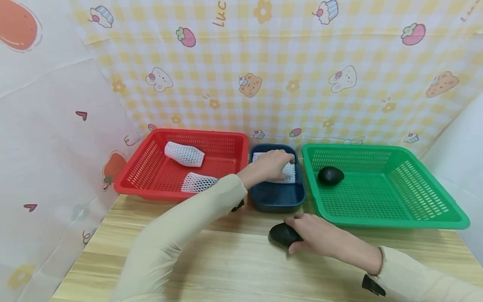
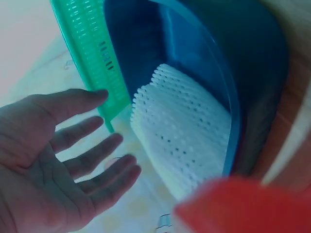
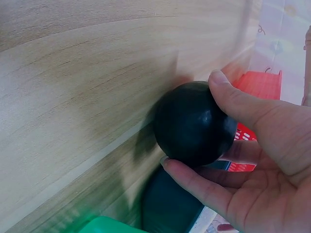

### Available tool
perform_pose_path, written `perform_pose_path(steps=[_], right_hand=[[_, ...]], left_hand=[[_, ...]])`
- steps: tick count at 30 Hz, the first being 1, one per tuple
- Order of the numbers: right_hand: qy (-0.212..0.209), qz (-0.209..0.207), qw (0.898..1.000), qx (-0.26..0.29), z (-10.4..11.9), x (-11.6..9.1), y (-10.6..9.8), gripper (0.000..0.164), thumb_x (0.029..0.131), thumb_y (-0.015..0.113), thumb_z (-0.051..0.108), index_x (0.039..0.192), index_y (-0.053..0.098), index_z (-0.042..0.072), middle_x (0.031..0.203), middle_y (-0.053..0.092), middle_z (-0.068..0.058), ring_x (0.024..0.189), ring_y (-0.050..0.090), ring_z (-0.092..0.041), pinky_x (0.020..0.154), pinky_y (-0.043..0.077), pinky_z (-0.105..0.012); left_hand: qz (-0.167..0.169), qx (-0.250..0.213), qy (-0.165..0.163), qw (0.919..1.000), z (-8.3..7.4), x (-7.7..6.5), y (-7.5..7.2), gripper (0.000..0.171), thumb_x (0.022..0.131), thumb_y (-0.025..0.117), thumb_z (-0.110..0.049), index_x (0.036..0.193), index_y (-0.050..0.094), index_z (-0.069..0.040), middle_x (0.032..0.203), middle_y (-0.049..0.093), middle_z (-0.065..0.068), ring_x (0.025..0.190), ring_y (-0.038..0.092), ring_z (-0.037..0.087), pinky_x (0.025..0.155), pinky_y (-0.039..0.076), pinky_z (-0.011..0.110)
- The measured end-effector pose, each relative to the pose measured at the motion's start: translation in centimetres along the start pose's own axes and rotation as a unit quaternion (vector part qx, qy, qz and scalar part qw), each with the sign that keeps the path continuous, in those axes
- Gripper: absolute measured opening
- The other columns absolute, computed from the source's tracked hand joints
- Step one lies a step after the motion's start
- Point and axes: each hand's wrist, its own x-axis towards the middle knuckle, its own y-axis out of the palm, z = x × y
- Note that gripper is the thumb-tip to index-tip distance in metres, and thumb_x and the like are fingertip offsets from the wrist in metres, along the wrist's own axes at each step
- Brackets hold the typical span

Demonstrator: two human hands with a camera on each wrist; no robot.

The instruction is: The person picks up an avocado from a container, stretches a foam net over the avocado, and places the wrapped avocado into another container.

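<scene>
My left hand (image 1: pixel 269 165) reaches over a dark blue bin (image 1: pixel 277 198) that holds white foam net sleeves (image 1: pixel 289 173). In the left wrist view its fingers are spread and loosely bent, beside the foam net sleeves (image 2: pixel 187 133) and apart from them. Low over the table, in front of the bin, my right hand (image 1: pixel 320 235) grips a dark avocado (image 1: pixel 282 235). Thumb and fingers pinch the avocado (image 3: pixel 194 124) from its sides in the right wrist view. Whether it touches the tabletop is hard to tell.
A red basket (image 1: pixel 241 147) at the left contains two white foam-netted pieces, one at the back (image 1: pixel 184 153) and one nearer (image 1: pixel 198 183). On the right, a green basket (image 1: pixel 381 197) holds another dark avocado (image 1: pixel 331 175). A patterned cloth (image 1: pixel 286 63) hangs behind the wooden table (image 1: pixel 234 268).
</scene>
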Motion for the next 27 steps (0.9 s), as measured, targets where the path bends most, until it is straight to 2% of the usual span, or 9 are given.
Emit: perform_pose_path(steps=[5,15,23,27], right_hand=[[0.0,0.0,1.0,0.002,-0.1,0.0,0.0,0.063,0.079,0.088,0.034,0.123,0.067,-0.005,0.101,0.067,-0.017,0.083,0.068,-0.028,0.066,0.055,-0.037],[0.007,0.005,1.0,0.011,-0.2,0.1,0.0,0.067,0.079,0.088,0.034,0.127,0.065,-0.007,0.107,0.067,-0.021,0.086,0.069,-0.03,0.069,0.057,-0.039],[-0.001,0.0,1.0,0.006,-0.2,0.1,0.0,0.067,0.079,0.088,0.034,0.126,0.065,-0.007,0.106,0.067,-0.02,0.086,0.069,-0.03,0.07,0.056,-0.039],[0.003,0.004,1.0,0.007,-0.1,0.1,0.0,0.067,0.079,0.088,0.035,0.127,0.065,-0.007,0.106,0.067,-0.021,0.087,0.069,-0.03,0.07,0.056,-0.039]], left_hand=[[0.004,-0.014,-0.031,0.9994,0.4,0.6,0.1,0.052,0.093,0.076,-0.024,0.141,0.058,-0.015,0.131,0.059,0.007,0.115,0.054,0.023,0.095,0.05,0.046],[0.02,-0.024,-0.06,0.9977,0.0,2.0,-0.2,0.055,0.095,0.075,-0.025,0.145,0.054,-0.015,0.137,0.055,0.008,0.12,0.051,0.024,0.101,0.046,0.049],[0.035,-0.033,-0.08,0.9956,-0.1,2.9,0.0,0.057,0.095,0.073,-0.024,0.147,0.051,-0.016,0.142,0.052,0.009,0.125,0.048,0.027,0.104,0.043,0.049],[0.053,-0.024,-0.11,0.9922,0.0,3.2,0.5,0.061,0.097,0.071,-0.022,0.151,0.045,-0.016,0.146,0.049,0.011,0.125,0.047,0.029,0.107,0.04,0.049]])
